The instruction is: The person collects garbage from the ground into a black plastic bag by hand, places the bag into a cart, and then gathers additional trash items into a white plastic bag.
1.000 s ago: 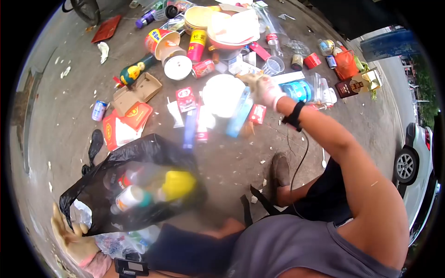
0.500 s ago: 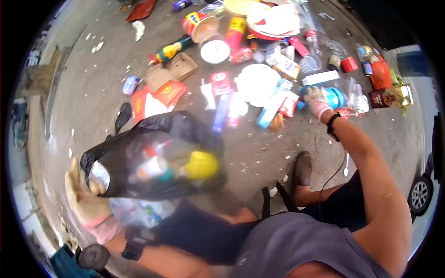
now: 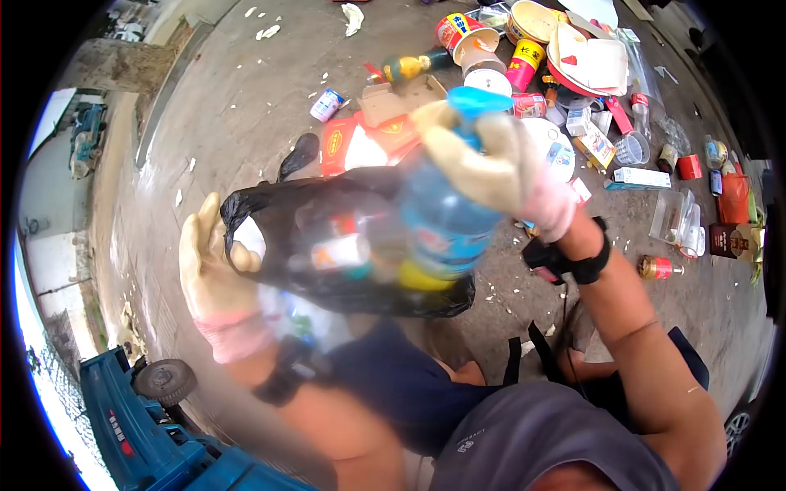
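Observation:
My gloved right hand [image 3: 491, 159] grips a clear blue plastic bottle [image 3: 446, 233] near its blue top. The bottle is blurred and hangs upright in front of the black plastic bag [image 3: 344, 188], covering part of its mouth. My gloved left hand [image 3: 217, 254] holds the bag's rim at the left, with the thumb inside and the fingers outside. Inside the bag are a white container [image 3: 341, 252] with an orange mark and something yellow [image 3: 426, 277], partly hidden behind the bottle.
Scattered waste covers the ground ahead: a red noodle tub [image 3: 463, 33], a cardboard box [image 3: 401, 96], a white-and-blue carton [image 3: 639, 178], and a small jar [image 3: 659, 268] at the right. A blue vehicle [image 3: 147, 425] stands at the lower left.
My right hand has lifted the blue bottle off the ground at the right and brought it left to the bag. My left hand still holds the bag's rim. The view has shifted.

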`<state>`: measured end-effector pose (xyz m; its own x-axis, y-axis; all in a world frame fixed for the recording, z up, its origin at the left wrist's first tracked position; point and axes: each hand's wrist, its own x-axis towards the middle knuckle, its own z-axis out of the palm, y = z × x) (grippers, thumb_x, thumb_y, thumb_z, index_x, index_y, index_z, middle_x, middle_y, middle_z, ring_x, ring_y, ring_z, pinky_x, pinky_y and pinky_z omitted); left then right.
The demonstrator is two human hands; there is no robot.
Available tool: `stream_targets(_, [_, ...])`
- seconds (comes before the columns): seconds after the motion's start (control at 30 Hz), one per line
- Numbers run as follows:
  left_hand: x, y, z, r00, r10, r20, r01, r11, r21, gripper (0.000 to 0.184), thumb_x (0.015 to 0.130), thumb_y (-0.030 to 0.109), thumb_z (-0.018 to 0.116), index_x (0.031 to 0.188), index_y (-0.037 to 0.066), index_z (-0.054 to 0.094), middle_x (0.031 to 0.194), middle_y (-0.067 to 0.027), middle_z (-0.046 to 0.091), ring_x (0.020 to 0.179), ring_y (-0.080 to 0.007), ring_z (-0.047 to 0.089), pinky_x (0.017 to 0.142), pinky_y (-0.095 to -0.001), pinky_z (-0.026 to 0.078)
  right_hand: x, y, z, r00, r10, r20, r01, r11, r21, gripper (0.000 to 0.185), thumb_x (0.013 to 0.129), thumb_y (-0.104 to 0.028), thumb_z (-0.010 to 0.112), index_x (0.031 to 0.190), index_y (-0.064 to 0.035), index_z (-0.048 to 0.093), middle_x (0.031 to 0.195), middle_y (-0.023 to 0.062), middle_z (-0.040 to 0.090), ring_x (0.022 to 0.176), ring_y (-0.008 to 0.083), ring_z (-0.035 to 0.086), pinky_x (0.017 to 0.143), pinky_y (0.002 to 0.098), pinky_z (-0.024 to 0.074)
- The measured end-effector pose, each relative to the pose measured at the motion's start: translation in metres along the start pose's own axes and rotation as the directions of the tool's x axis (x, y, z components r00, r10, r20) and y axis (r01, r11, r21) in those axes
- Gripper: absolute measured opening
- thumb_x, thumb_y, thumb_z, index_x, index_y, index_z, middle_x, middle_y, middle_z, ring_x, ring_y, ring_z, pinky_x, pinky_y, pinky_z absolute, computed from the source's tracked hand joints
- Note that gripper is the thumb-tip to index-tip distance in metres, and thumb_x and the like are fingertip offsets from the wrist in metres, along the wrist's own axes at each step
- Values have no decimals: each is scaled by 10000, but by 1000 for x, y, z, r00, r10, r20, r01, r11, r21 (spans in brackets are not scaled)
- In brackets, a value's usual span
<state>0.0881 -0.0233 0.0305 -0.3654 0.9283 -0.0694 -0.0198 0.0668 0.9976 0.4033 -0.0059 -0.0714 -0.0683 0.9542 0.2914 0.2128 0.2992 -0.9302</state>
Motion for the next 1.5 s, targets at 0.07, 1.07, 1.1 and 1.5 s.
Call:
stream_targets(0.07, [2,-1,-6,1000,-10,-25,10,1000,-2,470,1012,438,548,1325,99,637,1471,-58,600,1125,-139,540,669,-280,438,14,-25,58,972,-140,-189,167,977,136,278,945,-195,637,1119,20,614,956,213,651,901,398,663,790,432,524])
stream_targets(1.07, [36,-27,-98,918,88,-387,-125,990,-72,424,1000,195,552,1398,50,545,1545,-37,544,802,-152,504,716,-288,506,-100,54,26,566,781,264,-387,534,-752,508,927,-260,635,1387,-57,561,1023,202,729,967,384,712,880,439,573])
stream_targets(1.1, [41,-42,-118,897,198,-396,-181,980,80,435,999,142,540,1422,46,508,1565,-33,521,815,-154,516,744,-291,522,-107,52,30,704,638,312,-322,678,-661,420,931,-236,618,1314,-61,609,967,198,728,914,386,717,841,441,580])
stream_targets(1.5, [23,-19,-185,711,-119,-693,-164,930,-328,509,1057,321,457,1484,53,529,1323,-148,632,1191,-261,618,1011,-447,523,-141,-36,106,760,47,648,-18,999,-51,134,850,-134,640,941,-38,621,824,182,673,825,389,676,735,459,535])
